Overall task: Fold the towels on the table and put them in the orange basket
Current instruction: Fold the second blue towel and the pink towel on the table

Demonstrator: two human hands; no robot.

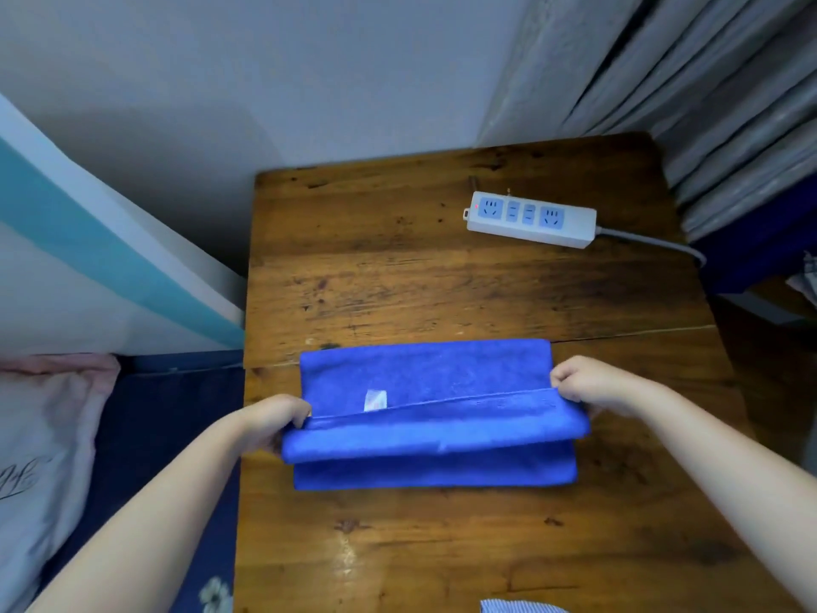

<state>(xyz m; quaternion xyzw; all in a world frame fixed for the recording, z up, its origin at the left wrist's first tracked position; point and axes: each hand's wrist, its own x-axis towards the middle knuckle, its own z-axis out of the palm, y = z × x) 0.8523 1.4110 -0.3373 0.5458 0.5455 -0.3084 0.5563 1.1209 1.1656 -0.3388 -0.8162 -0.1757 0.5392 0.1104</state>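
On the table (398, 280), each hand — left hand (276, 420), right hand (583, 382) — pinches the blue towel (420, 373).

Arms: two forearms are visible, both bare from the lower frame edge up to the wrist.
Sleeves: no sleeve covers either forearm.
Left hand (276, 420): bare, without a glove.
Right hand (588, 382): bare, without a glove.
Fingers (563, 374): short and rounded; the nails are too small to see clearly.
Wrists: nothing is worn on them.
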